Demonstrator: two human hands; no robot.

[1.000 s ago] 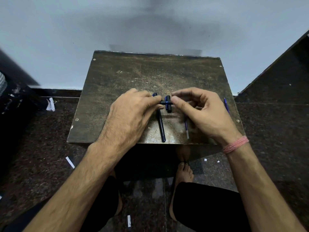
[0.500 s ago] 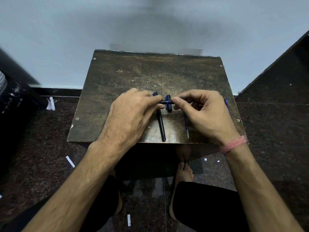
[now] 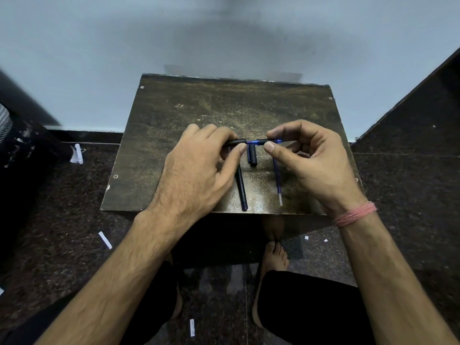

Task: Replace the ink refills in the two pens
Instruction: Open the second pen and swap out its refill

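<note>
- Both hands pinched one pen: left hand (image 3: 199, 168) on the black barrel (image 3: 236, 142), right hand (image 3: 316, 160) on its front section (image 3: 263, 141).
- Blue refill (image 3: 251, 142) bridged them, lengthwise left-right, above the loose cap (image 3: 253, 158).

Black pen (image 3: 242, 188), blue refill (image 3: 277, 181), mottled brown table (image 3: 174, 125), pink wristband (image 3: 356, 214).
</note>
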